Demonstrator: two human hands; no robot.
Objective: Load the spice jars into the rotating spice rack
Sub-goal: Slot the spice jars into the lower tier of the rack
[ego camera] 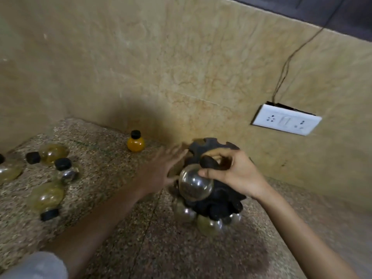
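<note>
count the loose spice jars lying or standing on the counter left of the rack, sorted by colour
bright orange jar: 1
pale yellow jars: 3
clear jar with dark contents: 1
total: 5

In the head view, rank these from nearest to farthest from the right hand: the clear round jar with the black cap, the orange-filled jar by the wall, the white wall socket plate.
From the right hand:
1. Clear round jar with black cap, held in that hand at the black rotating rack.
2. White wall socket plate, up to its right.
3. Orange-filled jar, upright by the wall to the left; close to the plate's distance, order uncertain.
</note>
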